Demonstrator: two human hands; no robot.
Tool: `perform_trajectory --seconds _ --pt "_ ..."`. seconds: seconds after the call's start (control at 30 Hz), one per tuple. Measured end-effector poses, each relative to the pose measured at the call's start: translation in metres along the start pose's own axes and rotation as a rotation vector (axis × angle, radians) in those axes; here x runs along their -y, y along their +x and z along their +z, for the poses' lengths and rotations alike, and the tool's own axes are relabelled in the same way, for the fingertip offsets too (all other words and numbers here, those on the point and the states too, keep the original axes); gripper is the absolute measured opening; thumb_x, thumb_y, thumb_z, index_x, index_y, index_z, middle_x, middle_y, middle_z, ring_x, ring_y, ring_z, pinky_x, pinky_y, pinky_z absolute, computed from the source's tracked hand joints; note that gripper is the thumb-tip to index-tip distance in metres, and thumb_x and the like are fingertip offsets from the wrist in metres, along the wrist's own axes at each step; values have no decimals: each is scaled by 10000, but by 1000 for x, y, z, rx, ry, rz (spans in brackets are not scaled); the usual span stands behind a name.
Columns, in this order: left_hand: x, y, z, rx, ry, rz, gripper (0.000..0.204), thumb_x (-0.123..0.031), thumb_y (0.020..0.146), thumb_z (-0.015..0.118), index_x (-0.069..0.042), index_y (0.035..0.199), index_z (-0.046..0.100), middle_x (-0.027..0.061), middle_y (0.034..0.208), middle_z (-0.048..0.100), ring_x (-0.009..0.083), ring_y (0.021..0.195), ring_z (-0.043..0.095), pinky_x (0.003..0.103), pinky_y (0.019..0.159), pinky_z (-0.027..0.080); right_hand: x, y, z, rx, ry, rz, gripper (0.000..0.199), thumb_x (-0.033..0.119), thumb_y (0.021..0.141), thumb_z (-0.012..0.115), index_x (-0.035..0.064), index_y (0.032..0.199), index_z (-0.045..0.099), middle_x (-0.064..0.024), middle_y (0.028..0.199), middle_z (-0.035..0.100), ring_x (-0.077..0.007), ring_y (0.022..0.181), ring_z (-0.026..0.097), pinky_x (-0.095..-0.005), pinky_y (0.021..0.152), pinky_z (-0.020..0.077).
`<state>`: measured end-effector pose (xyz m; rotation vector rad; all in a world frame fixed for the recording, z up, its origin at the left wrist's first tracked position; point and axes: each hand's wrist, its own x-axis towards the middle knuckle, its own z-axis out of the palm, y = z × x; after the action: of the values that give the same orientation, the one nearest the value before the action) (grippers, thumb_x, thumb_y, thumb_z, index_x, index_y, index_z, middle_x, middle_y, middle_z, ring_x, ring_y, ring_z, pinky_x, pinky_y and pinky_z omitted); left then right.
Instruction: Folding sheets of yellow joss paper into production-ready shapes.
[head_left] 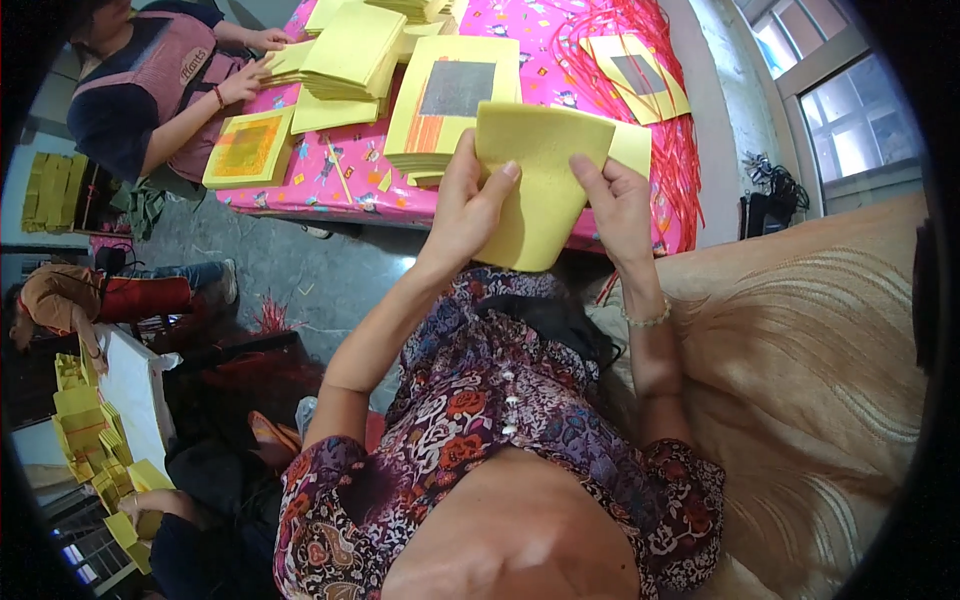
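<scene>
The one piece of lettering I can make out stands on a pink apron [190,95], worn by the person at the upper left of the frame: dark letters across the chest (a single short word, tipped upward to the right). At the upper middle, a yellow stack [457,90] carries a printed grey panel with orange beside it, and toward the upper left another stack [248,148] bears an orange patch; I can read nothing in either. Small motifs dot the pink tablecloth [322,182] at the top, too small for me to tell whether letters are among them.
</scene>
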<state>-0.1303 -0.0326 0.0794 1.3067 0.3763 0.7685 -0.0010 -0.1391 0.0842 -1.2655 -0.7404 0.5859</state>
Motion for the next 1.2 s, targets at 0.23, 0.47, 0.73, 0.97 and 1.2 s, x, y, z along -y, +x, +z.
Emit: perform_trajectory --seconds 0.23,0.47,0.73,0.97,1.2 --pt "3 45 -2 70 -4 -153 348 -9 921 515 12 1260 436 121 1157 605 189 1039 595 325 912 467 -13 29 -18 50 -48 167 304 249 942 611 -47 931 679 -27 737 664 -36 633 575 -208 538 458" --pt "7 71 -5 125 16 -307 320 -34 938 508 -8 1255 470 119 1150 616 196 1028 608 341 898 487 -22 45 -27 66 -159 63 320 270 938 615 -43 936 683 -44 794 689 -56 670 603 -213 593 486" --pt "5 87 -4 113 39 -355 308 -47 946 493 -10 1251 497 130 1155 619 207 1023 614 346 894 497 -25 45 -29 123 -163 102 338 287 942 607 -41 940 687 -56 831 693 -71 683 615 -222 616 498" --pt "2 108 -7 118 87 -371 317 -56 934 519 18 1241 515 139 1151 619 216 1020 613 352 900 485 -17 50 -30 184 -156 267 369 319 933 614 -45 931 680 -65 806 689 -91 665 637 -240 601 521" --pt "-3 129 4 94 110 -557 287 -64 919 552 55 1180 529 161 1078 617 249 978 626 366 887 503 -17 68 -42 164 -167 354 393 364 921 617 -25 945 670 -80 807 688 -126 623 654 -265 546 551"
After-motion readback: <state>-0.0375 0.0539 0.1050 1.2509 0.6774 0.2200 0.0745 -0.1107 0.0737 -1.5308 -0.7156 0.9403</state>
